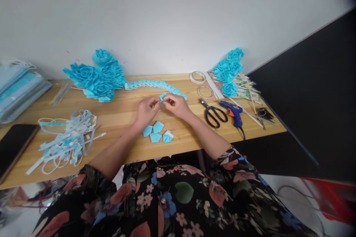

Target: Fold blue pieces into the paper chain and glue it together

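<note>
My left hand [146,110] and my right hand [176,104] meet over the middle of the wooden table [122,111], both pinching a small folded blue piece [162,97] between their fingertips. Just below the hands lie several folded blue petals [157,132] on the table. Behind the hands runs a long strip of overlapped blue folded pieces [155,85], curving from a cluster of blue roses [96,76] on the left.
A pile of cut blue and white strips [66,140] lies at the left, with a dark phone [13,144] and stacked masks [19,89] beyond. At the right are black scissors [213,113], a blue glue gun [235,113], tape rolls [198,77], more blue roses [229,70] and sticks.
</note>
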The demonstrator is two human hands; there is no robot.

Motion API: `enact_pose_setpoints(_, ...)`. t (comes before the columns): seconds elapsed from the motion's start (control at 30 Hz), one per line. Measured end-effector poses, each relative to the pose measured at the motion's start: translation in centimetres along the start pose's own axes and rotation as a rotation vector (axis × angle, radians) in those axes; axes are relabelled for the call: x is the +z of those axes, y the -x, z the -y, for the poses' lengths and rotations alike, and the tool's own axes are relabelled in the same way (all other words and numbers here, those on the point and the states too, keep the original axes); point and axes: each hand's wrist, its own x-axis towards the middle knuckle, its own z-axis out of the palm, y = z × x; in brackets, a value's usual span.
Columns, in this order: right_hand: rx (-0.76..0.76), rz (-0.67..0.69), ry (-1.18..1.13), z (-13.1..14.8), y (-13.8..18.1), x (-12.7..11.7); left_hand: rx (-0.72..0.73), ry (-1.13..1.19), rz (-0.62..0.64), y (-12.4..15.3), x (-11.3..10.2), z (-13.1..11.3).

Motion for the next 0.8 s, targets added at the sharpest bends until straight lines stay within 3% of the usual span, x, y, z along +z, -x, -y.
enact_pose_setpoints(0.33, -0.005, 0.011, -0.012, 0.20, -0.03, -0.11, -0.032, 0.051, 0.017, -0.05, -0.18, -0.27)
enact_pose_setpoints(0.6, 0.090, -0.014, -0.038, 0.22, -0.11, -0.14, -0.137, 0.192, 0.031, -0.01, -0.25, -0.17)
enact_pose_setpoints(0.8, 0.175, -0.017, -0.243, 0.57, -0.34, -0.76, -0.188, 0.263, -0.031, -0.28, -0.22, -0.24)
